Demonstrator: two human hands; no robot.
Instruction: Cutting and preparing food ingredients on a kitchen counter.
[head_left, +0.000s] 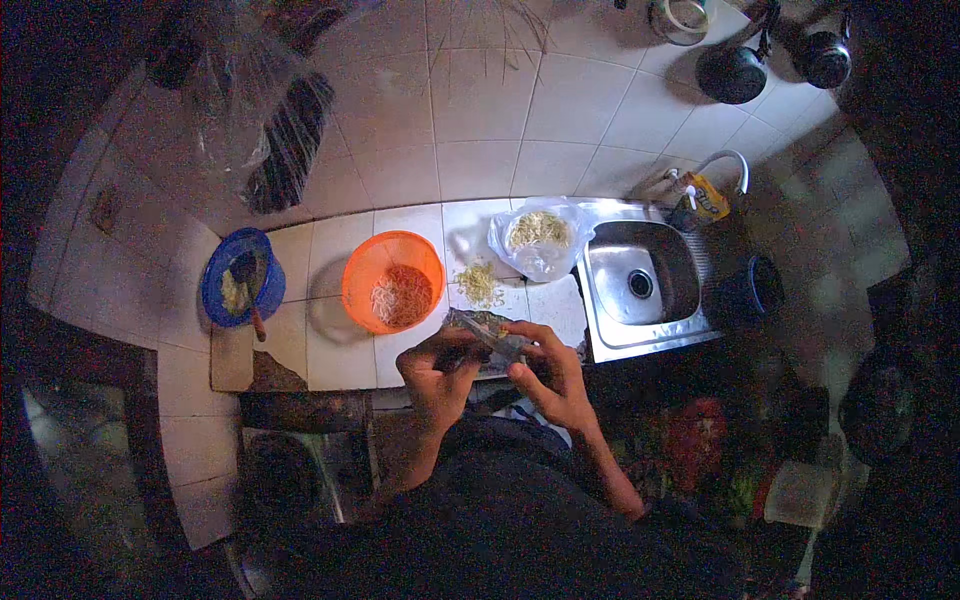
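Note:
Both my hands hold a small clear plastic bag (491, 334) in front of my body, over the front edge of the tiled counter. My left hand (442, 375) grips its left side, and my right hand (551, 375) pinches its right side with thumb and fingers. Just beyond the bag lies a loose heap of pale sprout-like pieces (480, 283). Farther back, an open whitish plastic bag (555, 259) holds more of these pieces. An orange plastic basket (360, 262) with thin pale strands inside stands left of the heap. What the small bag contains is unclear.
A blue plastic bowl (217, 300) with pale food and a wooden-handled utensil stands at the far left. The steel sink (622, 281) is at the right, with a faucet (742, 169) and yellow packet (705, 199) behind it. Pans (731, 75) hang on the wall.

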